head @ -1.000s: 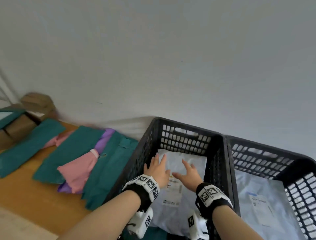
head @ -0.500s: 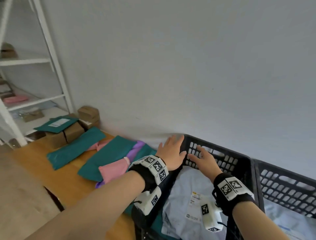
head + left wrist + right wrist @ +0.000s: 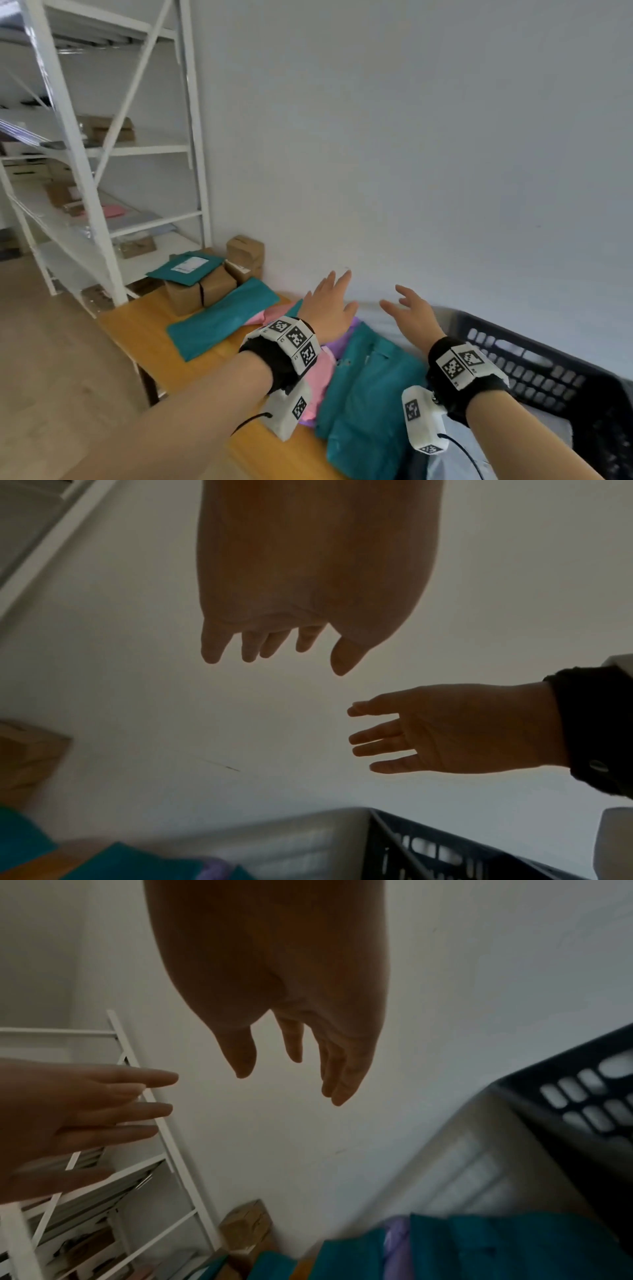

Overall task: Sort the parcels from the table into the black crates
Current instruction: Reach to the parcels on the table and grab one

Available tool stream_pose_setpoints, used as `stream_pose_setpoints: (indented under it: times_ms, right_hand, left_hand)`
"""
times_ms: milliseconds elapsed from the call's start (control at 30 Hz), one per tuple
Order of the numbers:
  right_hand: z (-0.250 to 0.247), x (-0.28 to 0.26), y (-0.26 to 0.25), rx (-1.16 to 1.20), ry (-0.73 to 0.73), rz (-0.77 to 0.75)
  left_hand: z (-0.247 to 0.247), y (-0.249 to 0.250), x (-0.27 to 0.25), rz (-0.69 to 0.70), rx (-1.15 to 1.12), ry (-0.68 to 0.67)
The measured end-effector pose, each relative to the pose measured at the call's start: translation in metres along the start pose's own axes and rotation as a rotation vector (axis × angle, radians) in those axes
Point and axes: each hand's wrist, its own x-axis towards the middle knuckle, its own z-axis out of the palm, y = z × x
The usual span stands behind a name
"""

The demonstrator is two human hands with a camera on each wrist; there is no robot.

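Both hands hover empty above the wooden table, fingers spread. My left hand is over a pile of soft parcels: teal mailers, a pink one and a purple one. My right hand floats between that pile and the black crate at the right, which holds a grey parcel. Another teal mailer lies farther left. In the left wrist view my left hand and right hand show open; the right wrist view shows my right hand the same.
Cardboard boxes with a teal mailer on top stand at the table's far end by the wall. A white metal shelving unit with boxes stands at the left. The wall runs close behind the table and crate.
Both hands have lifted out of the crate, leaving the grey parcel inside, and swung left over the parcels on the table. My view has turned left too.
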Motion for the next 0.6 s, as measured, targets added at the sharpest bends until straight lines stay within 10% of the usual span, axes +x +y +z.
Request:
stream_pose_setpoints:
  times_ms: [600]
  right_hand:
    - [0.274, 0.020, -0.021, -0.139, -0.192, 0.132]
  left_hand:
    - [-0.029, -0.300, -0.038, -0.306, 0.065, -0.150]
